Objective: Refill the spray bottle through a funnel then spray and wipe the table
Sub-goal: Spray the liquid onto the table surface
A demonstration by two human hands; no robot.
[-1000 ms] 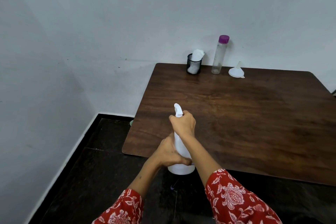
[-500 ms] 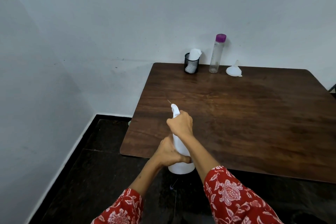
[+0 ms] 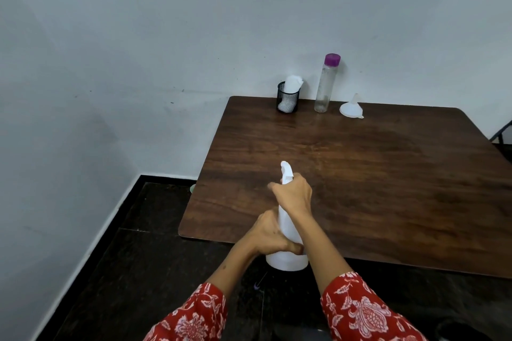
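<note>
I hold a white spray bottle [image 3: 288,230] upright in the air over the near left edge of the dark wooden table [image 3: 374,188]. My left hand [image 3: 273,235] wraps the bottle's lower body. My right hand [image 3: 295,195] grips the neck below the spray head, whose nozzle points away from me across the table. A white funnel [image 3: 351,108] rests mouth-down at the back of the table. Beside it stands a clear water bottle [image 3: 326,83] with a purple cap.
A black mesh cup [image 3: 287,98] holding a white cloth stands at the table's back left, against the grey wall. Dark floor lies left of and in front of the table. A dark chair part [image 3: 501,133] shows at the right edge.
The bottle and both hands have stayed in nearly the same place. My right forefinger now sticks out to the left of the spray head. The camera has shifted slightly.
</note>
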